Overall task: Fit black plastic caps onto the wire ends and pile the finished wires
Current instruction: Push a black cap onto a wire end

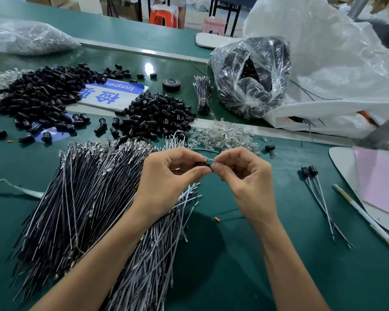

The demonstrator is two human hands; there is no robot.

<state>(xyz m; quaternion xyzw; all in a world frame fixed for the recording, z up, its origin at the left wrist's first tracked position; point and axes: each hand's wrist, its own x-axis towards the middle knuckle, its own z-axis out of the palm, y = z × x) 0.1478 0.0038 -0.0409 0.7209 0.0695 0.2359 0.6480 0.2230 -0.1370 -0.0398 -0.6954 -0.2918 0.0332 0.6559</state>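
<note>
Both hands meet just above the middle of the green table (245, 261). The left hand (166, 178) pinches a black cap (202, 164) between thumb and forefinger, the other fingers curled. The cap lies on its side, its long axis running from 9 to 3 o'clock; which end is the open one cannot be told. The right hand (245, 178) pinches a thin wire end (209, 158) at the cap's 3 o'clock end, thumb and forefinger tips pressed close against the left hand's.

Under the left forearm, at 7 to 9 o'clock from the hands, spreads a large heap of loose wires (88, 198) — black and grey strands lying mostly from 7 toward 1 o'clock, with their metal terminals at the far end. At 11 o'clock sits a pile of black caps (157, 115), and a bigger pile (38, 95) lies further off at 10. At 1 o'clock is a scatter of clear parts (222, 135).

Well apart at 3 o'clock lie two finished wires (319, 194) — side by side, caps pointing to 11 o'clock, tails running to 5.
</note>
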